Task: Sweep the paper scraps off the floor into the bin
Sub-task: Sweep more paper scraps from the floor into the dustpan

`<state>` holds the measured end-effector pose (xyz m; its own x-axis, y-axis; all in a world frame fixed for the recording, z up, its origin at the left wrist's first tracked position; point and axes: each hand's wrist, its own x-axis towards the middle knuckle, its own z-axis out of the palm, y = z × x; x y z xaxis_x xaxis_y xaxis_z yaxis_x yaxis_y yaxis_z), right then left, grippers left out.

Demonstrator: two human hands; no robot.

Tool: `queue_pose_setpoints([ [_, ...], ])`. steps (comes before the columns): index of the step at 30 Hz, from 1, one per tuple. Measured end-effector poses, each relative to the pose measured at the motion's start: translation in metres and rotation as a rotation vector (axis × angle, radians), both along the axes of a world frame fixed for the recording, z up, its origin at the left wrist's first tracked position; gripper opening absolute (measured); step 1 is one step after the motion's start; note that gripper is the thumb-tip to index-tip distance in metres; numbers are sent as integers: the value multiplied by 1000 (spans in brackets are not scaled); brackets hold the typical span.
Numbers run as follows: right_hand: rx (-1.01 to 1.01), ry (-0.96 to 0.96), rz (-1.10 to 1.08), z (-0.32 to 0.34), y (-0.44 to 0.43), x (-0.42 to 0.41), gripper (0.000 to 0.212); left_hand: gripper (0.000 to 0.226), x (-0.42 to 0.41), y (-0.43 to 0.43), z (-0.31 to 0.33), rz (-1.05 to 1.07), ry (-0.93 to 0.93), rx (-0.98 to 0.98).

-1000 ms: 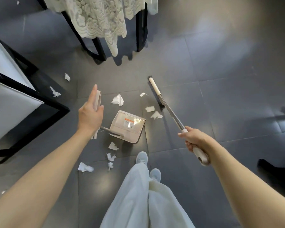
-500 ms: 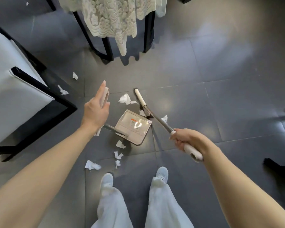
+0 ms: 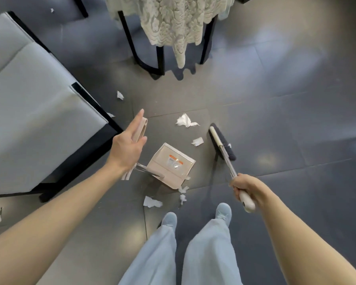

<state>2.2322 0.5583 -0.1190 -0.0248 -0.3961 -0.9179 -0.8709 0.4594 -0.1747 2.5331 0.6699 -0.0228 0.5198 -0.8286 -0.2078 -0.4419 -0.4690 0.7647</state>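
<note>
Dark tiled floor [image 3: 275,120] spreads underfoot, with a grey padded seat [image 3: 29,99] on the left and a lace-draped table [image 3: 173,21] beyond. The beige dustpan [image 3: 171,164] stands on the tiles ahead of the person's feet. The broom [image 3: 224,153] has its dark head just right of it. The left hand [image 3: 130,145] lays straight, closed fingers along the dustpan's handle, thumb across it. The right hand [image 3: 246,189] wraps the broom handle. Paper scraps [image 3: 185,121] lie loose: 2 beyond the pan, more nearer the shoes.

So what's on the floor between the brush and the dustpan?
One small white paper scrap lies between the black-bristled broom head and the beige plastic dustpan; the head view shows it.
</note>
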Motion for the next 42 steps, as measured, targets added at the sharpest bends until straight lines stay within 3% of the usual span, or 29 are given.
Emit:
queue_pose_setpoints([
  [5, 95, -219, -423, 15, 24, 31, 22, 65, 25, 19, -6, 35, -4, 36],
  [10, 107, -315, -571, 42, -11, 33, 25, 65, 38, 11, -11, 55, -30, 83],
  [14, 34, -300, -413, 47, -46, 55, 21, 64, 50, 1, -12, 60, -76, 132],
  [20, -218, -137, 178, 11, -98, 92, 27, 64, 62, 1, -24, 166, -93, 135],
  [24, -165, -24, 381, -11, -98, 108, 36, 66, 65, 9, -29, 193, -103, 97],
  [29, -91, 41, 428, -15, -50, 105, 47, 65, 68, 32, -26, 185, -40, 73],
  [33, -94, 26, 350, -9, -1, 91, 42, 64, 71, 72, -17, 156, -41, 53],
  [42, -71, 15, 273, -6, 232, 63, 29, 64, 95, 235, -3, 49, -24, 22],
])
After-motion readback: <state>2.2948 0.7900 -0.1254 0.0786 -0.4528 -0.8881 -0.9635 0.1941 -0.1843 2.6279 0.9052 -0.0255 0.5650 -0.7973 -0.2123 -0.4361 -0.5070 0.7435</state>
